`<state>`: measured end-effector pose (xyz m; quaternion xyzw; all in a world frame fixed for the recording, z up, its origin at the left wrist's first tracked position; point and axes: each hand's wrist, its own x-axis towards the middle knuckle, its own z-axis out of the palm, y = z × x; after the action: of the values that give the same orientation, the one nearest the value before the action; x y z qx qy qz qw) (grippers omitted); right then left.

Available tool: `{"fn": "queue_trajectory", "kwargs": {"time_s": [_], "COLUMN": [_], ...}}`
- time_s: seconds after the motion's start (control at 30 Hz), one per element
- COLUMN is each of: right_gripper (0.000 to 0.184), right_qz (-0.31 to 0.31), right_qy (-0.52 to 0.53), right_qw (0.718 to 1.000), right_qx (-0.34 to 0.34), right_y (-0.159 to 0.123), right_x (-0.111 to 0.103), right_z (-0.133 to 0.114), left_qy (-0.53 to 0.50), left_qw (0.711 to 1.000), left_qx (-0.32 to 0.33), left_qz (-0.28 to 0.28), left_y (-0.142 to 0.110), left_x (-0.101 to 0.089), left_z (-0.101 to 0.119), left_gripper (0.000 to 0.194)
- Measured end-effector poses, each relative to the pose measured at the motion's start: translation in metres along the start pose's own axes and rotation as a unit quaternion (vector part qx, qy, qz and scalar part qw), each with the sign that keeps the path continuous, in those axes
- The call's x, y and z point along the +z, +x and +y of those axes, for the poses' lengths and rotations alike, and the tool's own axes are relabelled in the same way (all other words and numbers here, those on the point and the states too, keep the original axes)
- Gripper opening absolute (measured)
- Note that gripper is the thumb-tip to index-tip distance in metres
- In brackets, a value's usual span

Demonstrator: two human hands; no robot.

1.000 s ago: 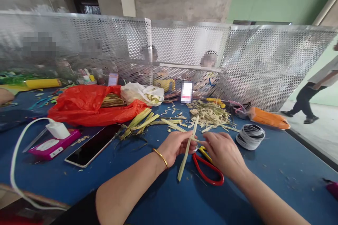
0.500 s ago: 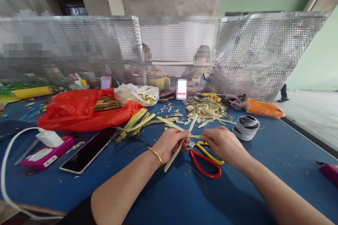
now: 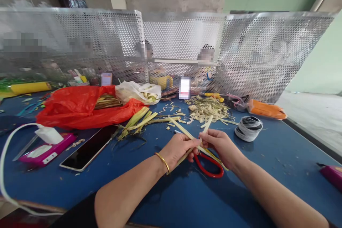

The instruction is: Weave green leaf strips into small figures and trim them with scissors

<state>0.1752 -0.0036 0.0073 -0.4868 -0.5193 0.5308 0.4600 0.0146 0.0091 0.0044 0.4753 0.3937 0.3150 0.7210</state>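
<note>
Flat, pale yellow-green plant strips [image 3: 181,127] cross each other between my hands above the blue table. My left hand [image 3: 177,150], with a gold bangle at the wrist, is closed on them where they cross. Close beside it, the fingers of my right hand [image 3: 223,146] pinch the upright strip [image 3: 207,124] just above the crossing. Scissors [image 3: 210,175] lie on the table beneath my hands; a red handle loop shows, while the yellow one is mostly hidden. Some strip ends are covered by my fingers.
A heap of shavings [image 3: 205,110] and a spool of white cord [image 3: 249,129] lie beyond my right hand. More strips [image 3: 139,121], a red plastic bag [image 3: 69,108], a phone [image 3: 89,149] and a purple power strip [image 3: 48,153] are leftward. A perforated metal screen [image 3: 184,35] stands behind.
My right hand has moved left and closer to my left hand, from a strip pointing right to the upright strip. The crossed strips have shifted slightly right, over the scissors.
</note>
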Motion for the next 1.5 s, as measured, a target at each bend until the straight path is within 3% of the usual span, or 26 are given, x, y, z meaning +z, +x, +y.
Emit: {"fn": "queue_trajectory", "kwargs": {"time_s": [0.1,0.27,0.33,0.4,0.43,0.5,0.6,0.67,0.73,0.83,0.97,1.1,1.17,1.27,1.37,1.5], "right_gripper": [0.035,0.042,0.046,0.044,0.039,0.027,0.020,0.021,0.021,0.020,0.021,0.013,0.018,0.027,0.028,0.033], "right_qz": [0.065,0.104,0.180,0.256,0.244,0.145,-0.010,-0.044,-0.027,0.045,0.084,0.116,0.148,0.076,-0.030,-0.046], "right_qy": [0.020,-0.097,-0.197,-0.317,-0.358,-0.402,-0.376,-0.319,-0.267,-0.255,-0.332,-0.416,-0.418,-0.454,-0.511,-0.530], "right_qw": [0.998,0.989,0.960,0.892,0.869,0.863,0.902,0.935,0.956,0.954,0.912,0.850,0.842,0.852,0.835,0.808], "right_qx": [-0.006,-0.026,-0.086,-0.195,-0.238,-0.270,-0.210,-0.152,-0.119,-0.152,-0.226,-0.303,-0.308,-0.251,-0.201,-0.251], "right_y": [0.000,0.004,0.002,-0.002,-0.004,-0.009,-0.013,-0.014,-0.014,-0.013,-0.007,-0.001,-0.001,-0.003,-0.007,-0.012], "right_x": [0.007,-0.001,-0.010,-0.016,-0.017,-0.013,-0.002,0.005,0.009,0.011,0.007,-0.010,-0.018,-0.023,-0.017,-0.005], "right_z": [0.006,0.006,-0.003,-0.015,-0.019,-0.025,-0.023,-0.018,-0.012,-0.006,-0.002,-0.010,-0.017,-0.025,-0.022,-0.014], "left_qy": [0.015,0.042,0.049,0.063,0.074,0.099,0.147,0.170,0.170,0.163,0.151,0.042,-0.017,-0.064,-0.062,-0.022], "left_qw": [1.000,0.999,0.999,0.998,0.997,0.994,0.987,0.983,0.983,0.984,0.986,0.999,1.000,0.997,0.994,0.991], "left_qx": [0.005,0.006,0.014,0.019,0.021,0.022,0.015,0.006,0.004,0.018,0.009,-0.016,-0.005,0.018,0.025,0.036], "left_qz": [-0.006,0.010,0.009,-0.001,-0.008,-0.029,-0.064,-0.072,-0.072,-0.071,-0.066,-0.022,0.008,0.048,0.085,0.124], "left_y": [0.000,-0.001,-0.003,-0.004,-0.004,-0.006,-0.009,-0.011,-0.012,-0.011,-0.009,-0.007,-0.006,-0.004,0.000,0.007], "left_x": [0.002,0.003,0.004,0.004,0.005,0.006,0.009,0.011,0.011,0.011,0.011,0.006,0.002,-0.004,-0.006,-0.005], "left_z": [-0.001,-0.001,-0.001,-0.002,-0.002,-0.004,-0.005,-0.005,-0.005,-0.007,-0.007,0.000,0.005,0.011,0.011,0.006], "left_gripper": [0.016,0.013,0.016,0.024,0.028,0.033,0.033,0.032,0.030,0.027,0.028,0.031,0.035,0.032,0.023,0.016]}}
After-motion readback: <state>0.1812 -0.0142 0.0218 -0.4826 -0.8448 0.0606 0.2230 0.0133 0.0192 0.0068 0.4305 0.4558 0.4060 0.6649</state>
